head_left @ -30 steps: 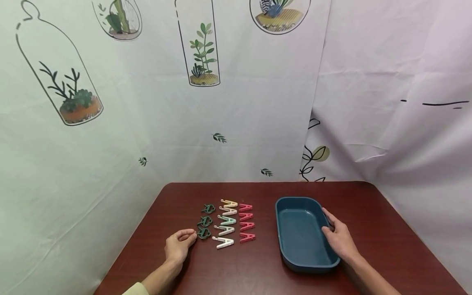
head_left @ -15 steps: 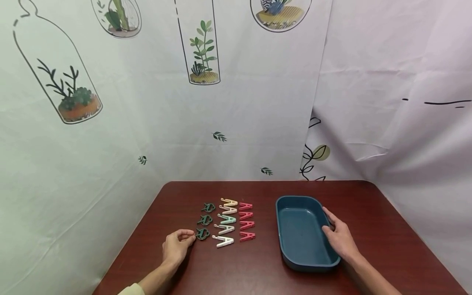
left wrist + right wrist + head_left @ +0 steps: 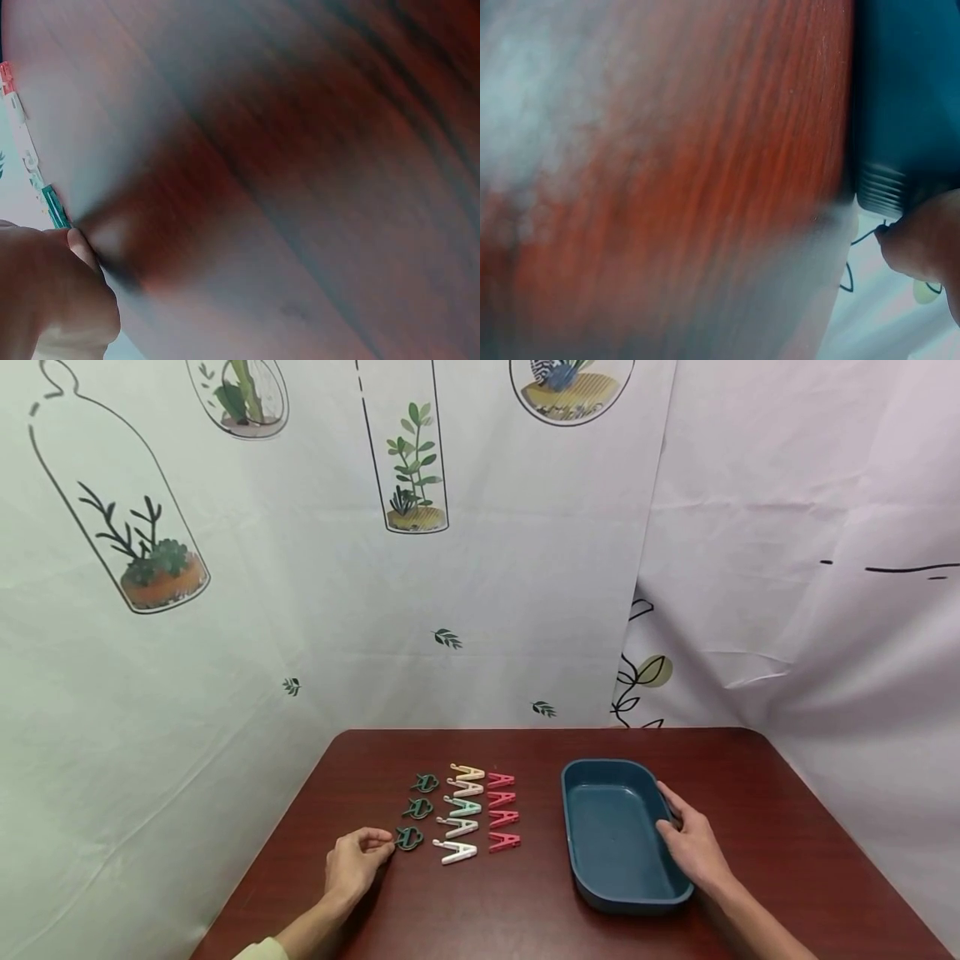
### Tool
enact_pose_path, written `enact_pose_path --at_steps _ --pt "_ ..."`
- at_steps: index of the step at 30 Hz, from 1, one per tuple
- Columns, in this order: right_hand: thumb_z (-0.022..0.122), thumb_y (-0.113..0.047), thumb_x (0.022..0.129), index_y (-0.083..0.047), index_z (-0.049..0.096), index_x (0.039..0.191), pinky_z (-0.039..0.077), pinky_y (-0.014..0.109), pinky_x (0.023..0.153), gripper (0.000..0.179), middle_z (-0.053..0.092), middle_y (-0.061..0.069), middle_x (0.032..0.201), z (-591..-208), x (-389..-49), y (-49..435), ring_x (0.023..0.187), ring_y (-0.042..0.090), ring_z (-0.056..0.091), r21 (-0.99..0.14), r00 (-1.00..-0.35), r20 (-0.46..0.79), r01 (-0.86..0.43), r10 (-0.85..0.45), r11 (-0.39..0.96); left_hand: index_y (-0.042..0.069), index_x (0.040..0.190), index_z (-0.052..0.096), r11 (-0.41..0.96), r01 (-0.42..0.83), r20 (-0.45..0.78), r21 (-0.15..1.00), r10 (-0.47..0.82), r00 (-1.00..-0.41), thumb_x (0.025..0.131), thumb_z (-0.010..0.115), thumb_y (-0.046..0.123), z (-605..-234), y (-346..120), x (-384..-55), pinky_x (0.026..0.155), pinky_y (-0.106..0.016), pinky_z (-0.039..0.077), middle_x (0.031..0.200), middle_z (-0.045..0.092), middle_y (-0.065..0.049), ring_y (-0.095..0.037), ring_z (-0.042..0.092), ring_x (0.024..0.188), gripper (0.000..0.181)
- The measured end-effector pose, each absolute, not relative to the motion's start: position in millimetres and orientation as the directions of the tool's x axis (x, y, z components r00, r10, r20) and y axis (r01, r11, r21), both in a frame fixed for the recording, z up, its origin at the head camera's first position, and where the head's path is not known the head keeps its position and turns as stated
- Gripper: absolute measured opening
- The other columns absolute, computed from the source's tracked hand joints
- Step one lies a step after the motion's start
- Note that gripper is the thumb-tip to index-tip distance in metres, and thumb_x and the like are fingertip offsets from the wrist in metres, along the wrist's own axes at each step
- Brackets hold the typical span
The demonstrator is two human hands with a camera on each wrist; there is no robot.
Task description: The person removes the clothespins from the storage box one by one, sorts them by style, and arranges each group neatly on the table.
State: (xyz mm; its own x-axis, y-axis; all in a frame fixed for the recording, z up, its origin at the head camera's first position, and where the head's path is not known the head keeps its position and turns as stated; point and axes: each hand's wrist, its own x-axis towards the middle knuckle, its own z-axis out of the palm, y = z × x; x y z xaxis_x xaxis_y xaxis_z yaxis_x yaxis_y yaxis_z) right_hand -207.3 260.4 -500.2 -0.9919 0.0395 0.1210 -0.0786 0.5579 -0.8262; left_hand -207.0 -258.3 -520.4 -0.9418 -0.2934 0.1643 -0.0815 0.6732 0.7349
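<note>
With thumb and forefinger my left hand [image 3: 355,862] pinches the tail of the nearest dark green clip [image 3: 408,838], which lies flat on the table. In the left wrist view this green clip [image 3: 55,207] shows at the fingertips. Two more dark green clips [image 3: 417,808] lie behind it in a column. My right hand [image 3: 695,843] grips the right side of a deep blue rectangular tray [image 3: 567,839], thumb over the rim and fingers outside. The right wrist view shows the tray's outer wall [image 3: 907,90] beside the hand.
Right of the green clips runs a column of pale clothespins [image 3: 459,852] in white, mint, pink and yellow. Beyond it stands a column of several red clothespins [image 3: 504,842]. Everything sits on a dark red-brown table [image 3: 480,918], with a printed white curtain [image 3: 510,593] behind.
My left hand has slid a little left, and the nearest green clip has moved with it, away from the clip behind. The right hand and tray stay put.
</note>
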Motion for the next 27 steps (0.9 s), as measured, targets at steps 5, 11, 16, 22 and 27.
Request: enact_pose_path --at_steps 5,11,16,22,27 --pt "0.052 0.000 0.107 0.001 0.028 0.166 0.042 0.014 0.084 0.063 0.033 0.032 0.165 -500.7 -208.2 260.2 0.144 0.043 0.045 -0.824 -0.991 0.127 -0.080 0.045 0.561 0.019 0.091 0.081 0.680 -0.071 0.167 0.729 -0.277 -0.946 0.087 0.085 0.017 -521.3 -259.0 -208.3 0.088 -0.051 0.051 0.085 0.078 0.008 -0.010 0.075 0.082 0.006" --pt "0.051 -0.001 0.107 0.000 0.029 0.166 0.041 0.013 0.084 0.063 0.033 0.031 0.165 -500.8 -209.4 259.7 0.144 0.042 0.045 -0.824 -0.991 0.123 -0.072 0.053 0.562 0.016 0.093 0.081 0.681 -0.056 0.165 0.730 -0.256 -0.953 0.087 0.085 0.013 -519.6 -259.8 -208.3 0.091 -0.055 0.050 0.086 0.079 0.006 -0.010 0.076 0.080 0.007" --pt "0.050 -0.001 0.108 0.000 0.028 0.166 0.045 0.017 0.083 0.063 0.035 0.032 0.164 -501.0 -207.9 260.0 0.139 0.041 0.050 -0.828 -0.990 0.132 -0.081 0.053 0.555 0.014 0.093 0.081 0.692 -0.035 0.176 0.721 -0.232 -0.957 0.087 0.085 0.011 -518.6 -260.7 -209.3 0.090 -0.054 0.053 0.085 0.078 0.005 -0.010 0.075 0.078 0.008" --pt "0.049 -0.001 0.108 0.000 0.028 0.166 0.045 0.023 0.081 0.062 0.035 0.033 0.164 -500.3 -206.0 259.5 0.133 0.040 0.053 -0.833 -0.988 0.148 -0.096 0.052 0.545 0.014 0.095 0.081 0.688 -0.038 0.168 0.725 -0.230 -0.959 0.088 0.085 0.010 -520.8 -262.4 -211.1 0.092 -0.055 0.054 0.087 0.079 0.004 -0.010 0.075 0.080 0.009" --pt "0.048 -0.001 0.108 0.000 0.027 0.166 0.043 0.018 0.084 0.062 0.035 0.032 0.164 -499.4 -206.4 258.1 0.137 0.041 0.051 -0.840 -0.988 0.142 -0.090 0.058 0.535 0.013 0.103 0.080 0.688 -0.049 0.161 0.724 -0.237 -0.958 0.092 0.083 0.013 -517.9 -265.3 -210.2 0.086 -0.049 0.054 0.089 0.079 0.005 -0.009 0.073 0.077 0.011"
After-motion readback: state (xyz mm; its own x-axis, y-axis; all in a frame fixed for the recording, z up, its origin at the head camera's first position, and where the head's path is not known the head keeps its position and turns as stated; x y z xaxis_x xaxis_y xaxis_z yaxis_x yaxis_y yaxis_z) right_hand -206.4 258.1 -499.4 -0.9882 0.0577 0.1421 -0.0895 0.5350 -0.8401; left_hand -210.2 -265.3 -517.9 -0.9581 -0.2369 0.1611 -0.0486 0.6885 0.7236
